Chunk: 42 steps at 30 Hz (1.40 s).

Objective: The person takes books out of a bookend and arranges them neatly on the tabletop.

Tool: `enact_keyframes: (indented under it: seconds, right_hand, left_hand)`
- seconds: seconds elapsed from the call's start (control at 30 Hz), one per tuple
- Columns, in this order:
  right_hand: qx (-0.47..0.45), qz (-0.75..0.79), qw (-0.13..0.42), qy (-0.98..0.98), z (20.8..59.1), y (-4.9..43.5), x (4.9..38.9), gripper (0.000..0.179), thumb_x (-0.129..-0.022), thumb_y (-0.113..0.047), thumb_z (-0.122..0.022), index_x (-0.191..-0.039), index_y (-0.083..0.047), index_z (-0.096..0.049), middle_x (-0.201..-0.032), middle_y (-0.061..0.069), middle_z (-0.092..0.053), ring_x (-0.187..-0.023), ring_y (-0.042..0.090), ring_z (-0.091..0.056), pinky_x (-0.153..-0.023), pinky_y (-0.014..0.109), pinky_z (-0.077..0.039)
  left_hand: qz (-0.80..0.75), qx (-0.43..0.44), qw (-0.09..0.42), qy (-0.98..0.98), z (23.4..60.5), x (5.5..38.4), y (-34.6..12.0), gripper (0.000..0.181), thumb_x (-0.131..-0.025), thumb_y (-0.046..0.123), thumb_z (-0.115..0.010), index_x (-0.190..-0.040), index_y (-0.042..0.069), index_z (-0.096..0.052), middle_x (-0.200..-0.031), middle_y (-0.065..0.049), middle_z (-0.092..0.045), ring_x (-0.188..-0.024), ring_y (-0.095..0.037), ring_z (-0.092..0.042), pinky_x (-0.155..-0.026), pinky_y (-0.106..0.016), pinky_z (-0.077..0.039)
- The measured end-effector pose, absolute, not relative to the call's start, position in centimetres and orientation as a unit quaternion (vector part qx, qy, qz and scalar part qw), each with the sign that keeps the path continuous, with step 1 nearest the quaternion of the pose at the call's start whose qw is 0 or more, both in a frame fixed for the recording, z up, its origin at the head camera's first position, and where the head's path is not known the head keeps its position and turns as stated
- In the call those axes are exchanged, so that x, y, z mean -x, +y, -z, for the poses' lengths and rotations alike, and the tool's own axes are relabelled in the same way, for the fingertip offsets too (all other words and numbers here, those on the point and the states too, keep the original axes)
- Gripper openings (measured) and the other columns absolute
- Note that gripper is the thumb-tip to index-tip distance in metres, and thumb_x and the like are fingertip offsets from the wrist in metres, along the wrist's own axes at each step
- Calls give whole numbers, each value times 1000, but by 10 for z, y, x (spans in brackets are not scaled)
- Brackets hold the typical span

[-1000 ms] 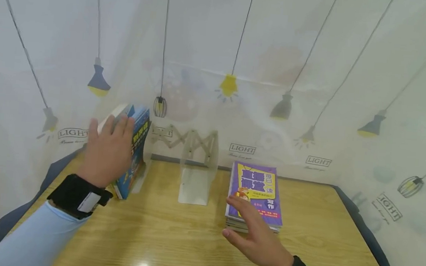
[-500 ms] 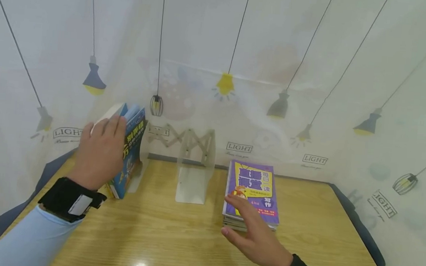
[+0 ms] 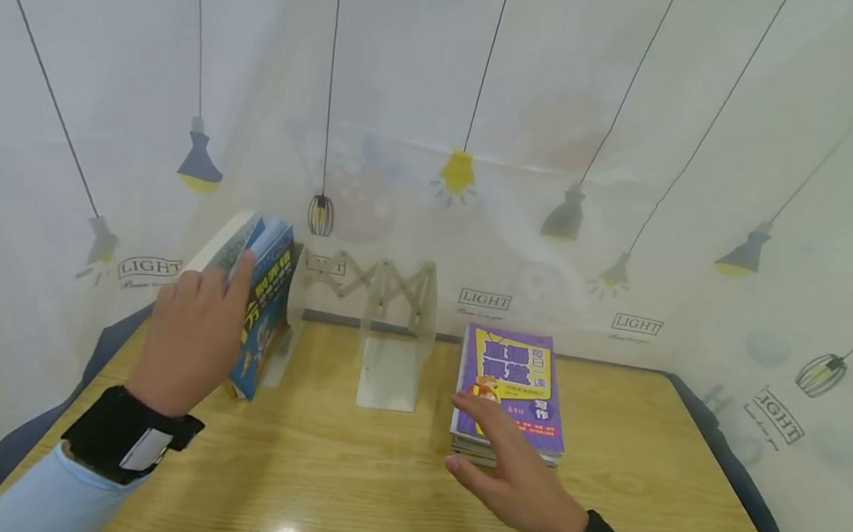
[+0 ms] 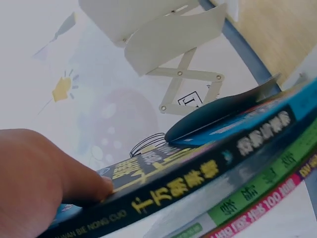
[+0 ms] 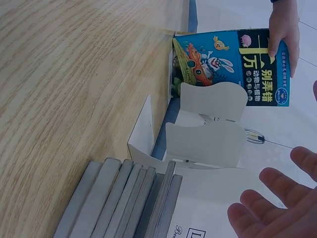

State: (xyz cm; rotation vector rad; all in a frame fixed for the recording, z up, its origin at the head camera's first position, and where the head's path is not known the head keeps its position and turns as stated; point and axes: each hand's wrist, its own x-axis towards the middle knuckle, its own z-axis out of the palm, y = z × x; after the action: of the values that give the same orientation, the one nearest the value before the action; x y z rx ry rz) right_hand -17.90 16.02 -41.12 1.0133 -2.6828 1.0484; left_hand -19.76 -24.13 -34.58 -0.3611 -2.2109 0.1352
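Note:
A blue children's book (image 3: 267, 312) with yellow lettering stands tilted at the left of the table. My left hand (image 3: 191, 335) pinches its near spine edge, the thumb flat on the cover in the left wrist view and the fingers round behind. More books lean beside it, among them one with a white cover (image 3: 225, 242) and spines of green (image 4: 252, 196) and pink (image 4: 257, 213). The cover faces an expandable white bookend (image 3: 388, 371) with scissor links. My right hand (image 3: 522, 482) hovers, fingers spread, over the near edge of a stack of books (image 3: 509, 364) topped by a purple one.
The wood-grain table (image 3: 350, 477) runs back to a pale curtain (image 3: 605, 105) printed with hanging lamps. Between the left books and the stack stands the bookend, its two plates some way apart. A dark edge (image 3: 742, 466) borders the table.
My left hand has drawn back from the book tops toward the near spines, its fingers now bent round the blue book's edge. My right hand stays by the stack.

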Motion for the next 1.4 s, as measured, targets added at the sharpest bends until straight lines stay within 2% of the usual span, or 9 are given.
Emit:
enact_keyframes:
  seconds: [0.1, 0.33, 0.47, 0.53, 0.7, 0.97, 1.13, 1.27, 1.4]
  right_hand:
    - [-330, -343, 41, -878, 411, 162, 178, 63, -98, -37, -65, -153, -34, -36, -154, -5, -44, -142, 20, -42, -110, 53, -42]
    - [-318, -351, 33, -880, 409, 164, 178, 62, -98, -37, -65, -153, -32, -37, -154, -5, -43, -143, 21, -41, -110, 54, -41]
    - [-309, -357, 25, -881, 411, 166, 178, 61, -98, -38, -65, -153, -33, -37, -155, -6, -42, -143, 21, -41, -111, 55, -40]
    - [-308, -360, 25, -880, 412, 166, 179, 62, -98, -36, -66, -153, -33, -38, -155, -5, -42, -143, 22, -41, -111, 56, -40]
    - [-306, -364, 25, -879, 412, 167, 180, 62, -97, -35, -66, -152, -33, -38, -154, -5, -43, -143, 21, -41, -111, 55, -40]
    - [-310, -361, 29, -879, 408, 166, 182, 62, -97, -41, -65, -152, -35, -36, -153, -4, -44, -142, 20, -42, -111, 52, -42]
    - [-326, -355, 51, -875, 403, 164, 184, 65, -97, -34, -67, -153, -27, -36, -155, 3, -44, -143, 24, -42, -112, 53, -40]
    - [-317, -363, 49, -875, 400, 163, 189, 66, -97, -37, -67, -153, -25, -36, -155, 5, -43, -143, 28, -41, -111, 55, -40]
    - [-312, -377, 45, -871, 396, 161, 199, 66, -97, -36, -67, -153, -24, -35, -154, 7, -42, -141, 31, -42, -110, 56, -41]
  left_hand:
    - [-41, 155, 418, -894, 349, 192, -241, 62, -86, -9, -59, -145, -11, -43, -82, -25, -55, -54, -23, -35, -46, -32, -25]
    - [45, 145, 339, -928, 359, 177, -241, 80, -86, -11, -61, -157, -4, -25, -110, -31, -55, -41, -7, -27, -37, -19, -19]
    - [71, 143, 366, -917, 357, 165, -246, 77, -83, -13, -62, -154, -1, -34, -115, -29, -61, -47, -16, -49, -36, -22, -27]
    - [71, 146, 388, -907, 353, 157, -248, 75, -82, -12, -63, -152, 2, -40, -114, -27, -63, -51, -19, -52, -37, -24, -26]
    - [67, 155, 408, -897, 332, 131, -247, 69, -83, -7, -64, -149, 6, -48, -111, -22, -66, -46, -10, -43, -38, -21, -19]
    - [67, 144, 394, -905, 296, 97, -235, 83, -76, -10, -67, -153, 10, -43, -119, -22, -64, -50, -16, -54, -38, -22, -29]
    - [79, 143, 415, -895, 284, 88, -225, 81, -81, -6, -67, -155, 11, -40, -119, -24, -64, -73, -36, -70, -39, -33, -47]
    - [98, 167, 437, -879, 279, 90, -216, 62, -92, 2, -57, -152, 10, -44, -123, -25, -64, -88, -41, -72, -49, -45, -56]
    - [125, 208, 443, -863, 282, 97, -211, 53, -96, 9, -53, -148, 8, -50, -122, -23, -66, -80, -33, -73, -46, -31, -53]
